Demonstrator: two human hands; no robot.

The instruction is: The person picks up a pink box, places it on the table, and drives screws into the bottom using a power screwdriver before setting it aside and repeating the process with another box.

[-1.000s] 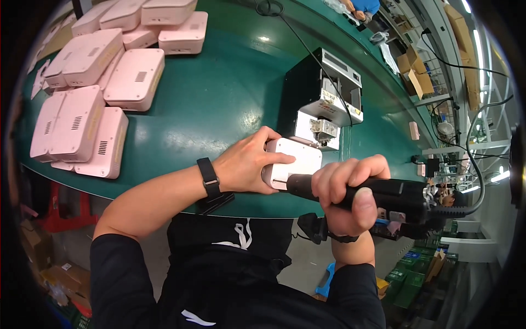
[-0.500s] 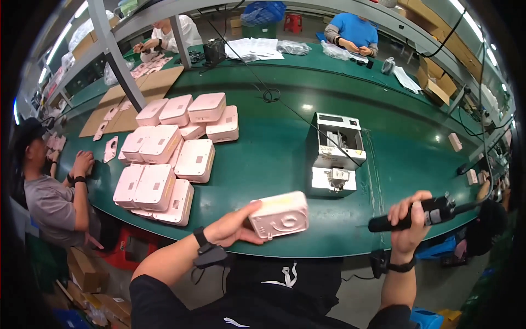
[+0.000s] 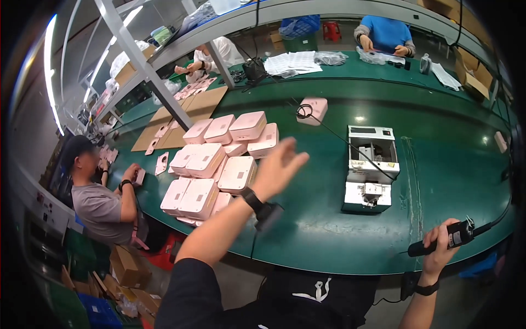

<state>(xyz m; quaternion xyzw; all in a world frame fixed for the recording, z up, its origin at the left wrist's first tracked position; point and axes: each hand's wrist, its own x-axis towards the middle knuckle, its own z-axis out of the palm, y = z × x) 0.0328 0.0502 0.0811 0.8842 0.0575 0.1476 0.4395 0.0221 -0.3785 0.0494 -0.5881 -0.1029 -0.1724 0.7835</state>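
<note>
Bare tabletop [image 3: 444, 181] lies open at centre and right of the frame; pink cases [image 3: 219, 164] crowd the left, and a white machine [image 3: 370, 164] with its cable [image 3: 329, 129] blocks the middle.

L hand [image 3: 278, 167] raised, fingers spread, empty; R hand [image 3: 441, 248] low, fist closed.

Plastic, rubber-like belt, card and cloth

The pink casings [image 3: 219, 164] are moulded in smooth, faintly satin plastic. The green belt [image 3: 438, 164] is seen as a smooth sheet with a dull sheen, scuffed in pale streaks. The feeder [image 3: 371, 167] is cased in white plastic or painted metal; which cannot be told. The driver [image 3: 446, 239] in the right hand [image 3: 441, 249] is finished in matt black plastic. Brown card sheets [image 3: 183, 118] look matt. A matt black strap is worn below the left hand [image 3: 279, 167].
</note>
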